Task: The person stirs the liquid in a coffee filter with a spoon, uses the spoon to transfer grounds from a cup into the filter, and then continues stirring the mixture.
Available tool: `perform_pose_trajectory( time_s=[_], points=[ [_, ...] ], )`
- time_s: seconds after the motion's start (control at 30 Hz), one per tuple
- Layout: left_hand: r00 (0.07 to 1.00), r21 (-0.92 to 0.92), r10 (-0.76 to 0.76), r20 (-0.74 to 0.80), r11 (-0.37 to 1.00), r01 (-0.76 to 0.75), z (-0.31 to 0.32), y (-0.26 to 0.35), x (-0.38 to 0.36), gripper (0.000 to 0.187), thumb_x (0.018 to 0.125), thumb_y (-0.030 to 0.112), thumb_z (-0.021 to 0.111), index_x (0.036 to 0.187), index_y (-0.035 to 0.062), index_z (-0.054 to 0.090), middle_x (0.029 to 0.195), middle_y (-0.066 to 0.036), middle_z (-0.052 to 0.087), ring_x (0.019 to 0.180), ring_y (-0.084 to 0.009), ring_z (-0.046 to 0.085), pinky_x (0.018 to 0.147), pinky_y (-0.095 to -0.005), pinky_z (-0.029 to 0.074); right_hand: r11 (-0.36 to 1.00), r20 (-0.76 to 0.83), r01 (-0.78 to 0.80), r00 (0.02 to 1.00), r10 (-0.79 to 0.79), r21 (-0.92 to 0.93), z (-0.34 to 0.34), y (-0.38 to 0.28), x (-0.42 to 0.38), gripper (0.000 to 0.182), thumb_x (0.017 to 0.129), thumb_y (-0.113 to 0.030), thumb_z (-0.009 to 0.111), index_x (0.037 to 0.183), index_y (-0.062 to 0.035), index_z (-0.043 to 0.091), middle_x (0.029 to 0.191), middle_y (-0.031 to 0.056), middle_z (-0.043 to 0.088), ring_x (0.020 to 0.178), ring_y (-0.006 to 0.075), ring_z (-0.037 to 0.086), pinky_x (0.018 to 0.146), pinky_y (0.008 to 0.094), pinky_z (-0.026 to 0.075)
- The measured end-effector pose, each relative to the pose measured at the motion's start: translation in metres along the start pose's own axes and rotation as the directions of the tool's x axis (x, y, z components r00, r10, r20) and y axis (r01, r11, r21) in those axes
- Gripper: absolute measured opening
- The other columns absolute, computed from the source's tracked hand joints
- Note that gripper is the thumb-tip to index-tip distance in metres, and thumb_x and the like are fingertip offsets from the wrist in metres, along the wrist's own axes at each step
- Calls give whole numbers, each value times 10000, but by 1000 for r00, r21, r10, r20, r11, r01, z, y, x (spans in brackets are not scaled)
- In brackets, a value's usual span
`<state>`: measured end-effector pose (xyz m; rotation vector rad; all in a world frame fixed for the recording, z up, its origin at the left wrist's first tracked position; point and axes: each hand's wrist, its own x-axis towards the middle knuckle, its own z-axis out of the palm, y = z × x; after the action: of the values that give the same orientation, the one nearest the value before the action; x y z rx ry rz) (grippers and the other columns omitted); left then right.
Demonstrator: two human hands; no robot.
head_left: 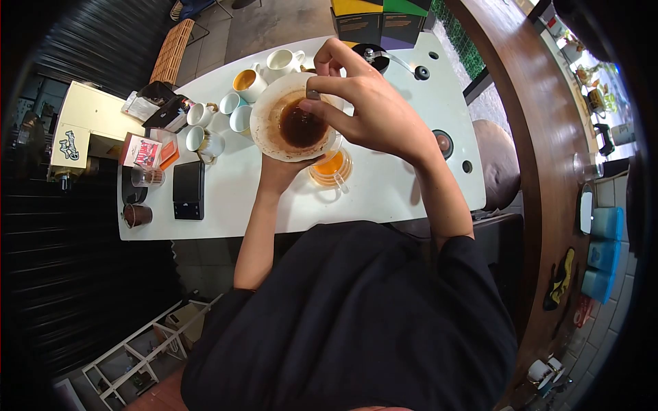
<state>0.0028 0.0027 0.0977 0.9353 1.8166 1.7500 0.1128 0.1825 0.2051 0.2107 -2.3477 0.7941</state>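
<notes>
A white coffee dripper [264,130] with a paper filter is lifted above the table. Dark wet coffee [301,127] lies in its middle, with grounds stuck up the sides. My left hand [282,172] supports the dripper from underneath, its fingers mostly hidden. Over the filter, the thumb and finger of my right hand [367,103] are pinched together. A small grey piece shows between them; I cannot make out what it belongs to. Just below the dripper stands a glass server [331,171] with amber liquid, partly covered by the dripper and my left hand.
Several cups, including a white mug [281,61], stand on the white table [411,192] beyond and left of the dripper. A black scale [188,190] lies at left, near a brown cup [137,216]. A crank-handled grinder [373,56] and boxes [380,24] are at the far side.
</notes>
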Motion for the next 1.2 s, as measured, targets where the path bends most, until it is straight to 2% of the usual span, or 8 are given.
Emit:
perform_pose_trajectory(
  time_s=[0.13, 0.23, 0.33, 0.53, 0.67, 0.8, 0.9, 1.2],
  points=[
    [1000, -46, 12, -21, 999, -13, -1, -3, -4, 811, 655, 71, 941, 1349, 37, 522, 1315, -89, 610, 1195, -209, 607, 1050, -359, 510, 997, -17, -18, 1000, 19, 80, 3, -3, 3, 186, 887, -166, 694, 996, -22, 736, 1031, 129, 525, 956, 304, 581, 886, 409, 472],
    [1000, -17, 14, -24, 1000, -14, -5, -5, -5, 810, 655, 68, 941, 1348, 38, 522, 1309, -87, 612, 1193, -209, 608, 1046, -355, 513, 1000, -15, 0, 1000, 0, -14, 5, -3, 3, 175, 885, -165, 689, 985, -30, 740, 1024, 128, 524, 958, 298, 577, 888, 413, 469],
    [1000, -64, -2, -25, 998, 0, -4, -2, -6, 804, 656, 63, 939, 1344, 37, 525, 1305, -85, 613, 1192, -208, 608, 1043, -351, 514, 995, 13, 43, 999, -44, 85, 7, -4, 3, 174, 881, -164, 685, 981, -32, 740, 1021, 129, 522, 953, 291, 574, 880, 415, 467],
    [1000, -25, -23, -19, 999, 23, -8, -5, -5, 822, 657, 61, 939, 1357, 33, 508, 1300, -86, 615, 1190, -201, 608, 1039, -349, 517, 1000, 21, 11, 1000, -11, -16, 3, -6, 5, 186, 881, -177, 687, 985, -30, 736, 1022, 134, 522, 976, 294, 579, 899, 410, 469],
    [998, -87, -69, -10, 994, 68, -8, -5, -6, 830, 657, 66, 941, 1361, 32, 502, 1297, -86, 614, 1186, -199, 610, 1039, -350, 518, 996, 41, 4, 999, -8, 86, 4, -8, 4, 192, 881, -179, 691, 993, -31, 737, 1023, 133, 525, 973, 294, 579, 894, 407, 470],
    [999, -20, -34, -23, 999, 33, -5, 1, -7, 822, 656, 79, 945, 1351, 33, 509, 1295, -81, 612, 1185, -196, 608, 1038, -350, 518, 1000, 50, -10, 999, 11, -8, 2, -10, 6, 200, 880, -184, 698, 1004, -33, 739, 1035, 132, 529, 976, 297, 582, 896, 407, 472],
    [999, -29, -38, -16, 999, 38, -4, 0, -8, 818, 655, 85, 947, 1348, 40, 514, 1297, -79, 611, 1186, -196, 607, 1039, -349, 516, 997, 49, 34, 998, -37, 65, 8, -5, 3, 207, 898, -225, 732, 962, -31, 703, 1005, 109, 499, 924, 273, 568, 837, 391, 494],
    [999, -10, -40, 3, 999, 40, -5, -1, -9, 852, 662, 62, 934, 1391, 53, 493, 1330, -71, 596, 1214, -200, 592, 1066, -350, 500, 997, 60, 1, 998, -6, 82, 5, -7, 3, 208, 890, -190, 694, 1016, -30, 736, 1010, 129, 531, 951, 301, 583, 875, 413, 475]
  ],
)
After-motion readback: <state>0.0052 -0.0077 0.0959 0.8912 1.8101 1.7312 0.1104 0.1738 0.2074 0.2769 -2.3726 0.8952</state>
